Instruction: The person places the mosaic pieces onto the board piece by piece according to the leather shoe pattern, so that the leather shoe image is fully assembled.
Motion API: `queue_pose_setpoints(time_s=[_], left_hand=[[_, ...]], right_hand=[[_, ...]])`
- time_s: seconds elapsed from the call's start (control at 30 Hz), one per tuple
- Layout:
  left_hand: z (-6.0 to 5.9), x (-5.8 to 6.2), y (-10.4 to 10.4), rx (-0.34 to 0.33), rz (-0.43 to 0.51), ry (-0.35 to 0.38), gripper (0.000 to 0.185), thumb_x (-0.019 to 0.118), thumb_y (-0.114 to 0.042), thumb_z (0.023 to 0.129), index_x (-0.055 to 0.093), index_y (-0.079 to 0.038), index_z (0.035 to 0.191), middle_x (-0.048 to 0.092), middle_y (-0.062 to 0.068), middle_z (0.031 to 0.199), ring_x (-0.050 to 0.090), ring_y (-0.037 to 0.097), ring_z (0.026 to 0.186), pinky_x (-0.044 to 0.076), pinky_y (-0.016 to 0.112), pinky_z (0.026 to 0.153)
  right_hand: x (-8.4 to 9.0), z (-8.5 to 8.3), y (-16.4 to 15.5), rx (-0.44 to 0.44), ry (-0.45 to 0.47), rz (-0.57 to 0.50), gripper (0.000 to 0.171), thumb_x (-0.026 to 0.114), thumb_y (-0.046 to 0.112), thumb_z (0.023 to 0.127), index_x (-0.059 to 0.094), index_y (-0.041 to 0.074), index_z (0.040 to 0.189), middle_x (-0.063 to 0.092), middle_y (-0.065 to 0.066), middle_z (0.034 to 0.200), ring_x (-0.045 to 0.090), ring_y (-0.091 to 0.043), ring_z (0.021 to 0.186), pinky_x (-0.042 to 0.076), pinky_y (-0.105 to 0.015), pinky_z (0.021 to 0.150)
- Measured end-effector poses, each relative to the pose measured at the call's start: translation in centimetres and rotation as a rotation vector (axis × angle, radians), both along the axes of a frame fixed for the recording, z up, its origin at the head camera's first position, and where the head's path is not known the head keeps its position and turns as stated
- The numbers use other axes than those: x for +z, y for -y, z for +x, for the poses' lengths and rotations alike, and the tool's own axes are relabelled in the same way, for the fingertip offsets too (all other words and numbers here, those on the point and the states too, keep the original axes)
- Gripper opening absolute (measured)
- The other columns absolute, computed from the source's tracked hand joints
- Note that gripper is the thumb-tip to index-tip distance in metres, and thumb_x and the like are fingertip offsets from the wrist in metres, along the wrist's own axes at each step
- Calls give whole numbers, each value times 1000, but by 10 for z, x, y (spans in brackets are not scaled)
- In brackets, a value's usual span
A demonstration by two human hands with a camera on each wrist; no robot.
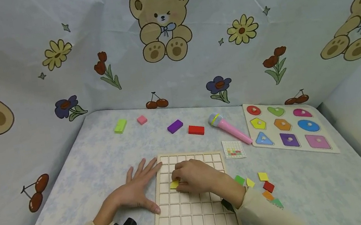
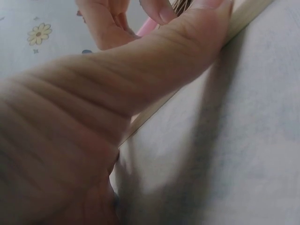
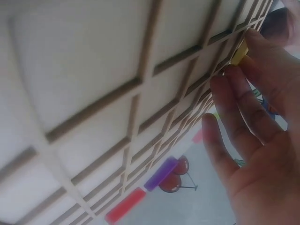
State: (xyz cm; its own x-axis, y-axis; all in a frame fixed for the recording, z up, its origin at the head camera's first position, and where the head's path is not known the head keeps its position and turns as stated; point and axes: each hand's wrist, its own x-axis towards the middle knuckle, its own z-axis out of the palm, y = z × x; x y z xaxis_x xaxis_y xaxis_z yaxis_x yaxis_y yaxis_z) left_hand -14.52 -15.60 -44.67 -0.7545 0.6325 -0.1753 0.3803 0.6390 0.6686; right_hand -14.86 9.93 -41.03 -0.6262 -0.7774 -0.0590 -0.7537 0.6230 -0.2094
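Note:
A wooden grid board (image 1: 181, 220) of square cells lies flat in front of me. My right hand (image 1: 196, 175) pinches a small yellow square tile (image 1: 174, 185) between thumb and fingertips at a cell in the board's left part; the right wrist view shows the same yellow tile (image 3: 240, 53) at the fingertips. Whether the tile sits fully down in the cell I cannot tell. Spread beside the board's left edge is my left hand (image 1: 136, 191), with thumb and fingertips touching the rim. In the left wrist view its thumb (image 2: 154, 70) lies along that wooden edge.
Right of the board lie several loose tiles, among them a yellow one (image 1: 263, 176) and a red one (image 1: 268, 186). A small pattern card (image 1: 234, 149), a pink toy microphone (image 1: 233, 130) and a shape puzzle (image 1: 275, 145) lie beyond. Coloured blocks, including a purple one (image 1: 175, 126), line the back.

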Motion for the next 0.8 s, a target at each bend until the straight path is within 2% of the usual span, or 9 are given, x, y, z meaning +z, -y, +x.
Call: queue_pose_setpoints(time_s=[0.33, 0.5, 0.63, 0.8], left_hand=[[-2, 0, -2, -3, 26, 3, 133, 92, -54, 61, 15, -14, 162, -1, 11, 170, -15, 43, 153, -15, 72, 110], [-3, -2, -2, -6, 34, 0, 133, 92, -53, 61, 16, -13, 162, 0, 12, 170, -15, 45, 152, -15, 72, 109], [-3, -2, -2, -11, 41, -5, 133, 92, -53, 61, 15, -13, 162, -1, 14, 169, -15, 46, 152, -15, 73, 109], [-1, -1, 0, 3, 26, -2, 135, 92, -55, 59, 16, -13, 162, 0, 14, 169, -14, 47, 152, -15, 73, 109]], right_hand=[[1, 2, 1, -6, -16, 11, 21, 75, 30, 92, 77, 20, 110, 70, 6, 104, 64, -6, 88, 54, -28, 86], [1, 3, 0, -1, -3, 24, 24, 75, 31, 91, 75, 19, 112, 71, 6, 108, 67, -7, 97, 53, -31, 93], [3, 5, -5, -1, -11, 7, 23, 74, 30, 92, 75, 19, 112, 72, 6, 108, 67, -10, 100, 53, -32, 93], [9, 9, -26, -99, 21, -65, 27, 75, 31, 91, 75, 16, 114, 71, 4, 111, 67, -14, 101, 54, -34, 91]])
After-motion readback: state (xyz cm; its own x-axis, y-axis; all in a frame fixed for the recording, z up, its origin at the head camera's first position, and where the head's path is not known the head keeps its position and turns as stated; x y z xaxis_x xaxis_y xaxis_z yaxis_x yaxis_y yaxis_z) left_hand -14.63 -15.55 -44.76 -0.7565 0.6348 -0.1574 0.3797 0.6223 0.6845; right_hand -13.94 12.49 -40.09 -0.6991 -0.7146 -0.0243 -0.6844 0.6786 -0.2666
